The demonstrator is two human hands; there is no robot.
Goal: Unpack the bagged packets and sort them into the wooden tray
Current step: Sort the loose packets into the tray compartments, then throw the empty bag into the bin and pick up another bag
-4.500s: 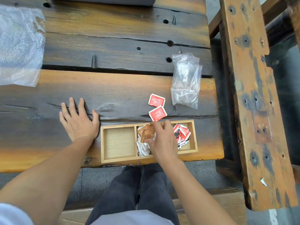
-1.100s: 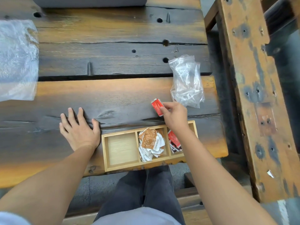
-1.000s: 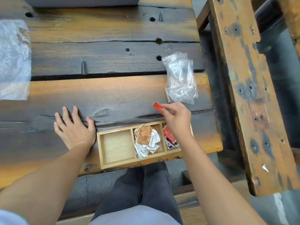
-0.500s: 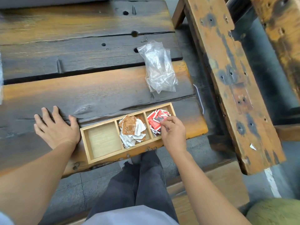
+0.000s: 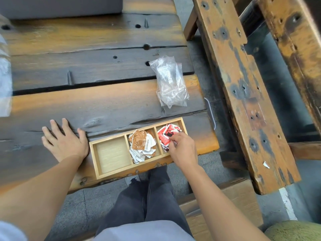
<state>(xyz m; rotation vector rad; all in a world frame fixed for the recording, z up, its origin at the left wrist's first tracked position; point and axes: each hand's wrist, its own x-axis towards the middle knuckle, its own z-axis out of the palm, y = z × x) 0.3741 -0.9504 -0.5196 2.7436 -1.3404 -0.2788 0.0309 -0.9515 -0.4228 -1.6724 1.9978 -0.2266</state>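
Observation:
The wooden tray point(image 5: 112, 153) with three compartments lies at the table's near edge. Its left compartment is empty. The middle one holds brown and white packets point(image 5: 141, 144), and the right one holds red packets point(image 5: 167, 132). My right hand point(image 5: 184, 150) is over the right compartment, its fingertips pinched on a red packet in the pile. My left hand point(image 5: 66, 143) lies flat on the table with fingers spread, just left of the tray. A crumpled clear bag point(image 5: 171, 84) lies beyond the tray and looks empty.
The dark plank table point(image 5: 86, 105) ends just right of the tray. A worn wooden bench point(image 5: 243, 84) runs alongside at the right. Clear plastic wrap point(image 5: 4, 75) lies at the left edge, and a grey object point(image 5: 60, 6) is at the back. My legs show below the table.
My right hand picked the last red packets off the table and brought them down into the right compartment. The left hand has stayed flat. The camera view shifted.

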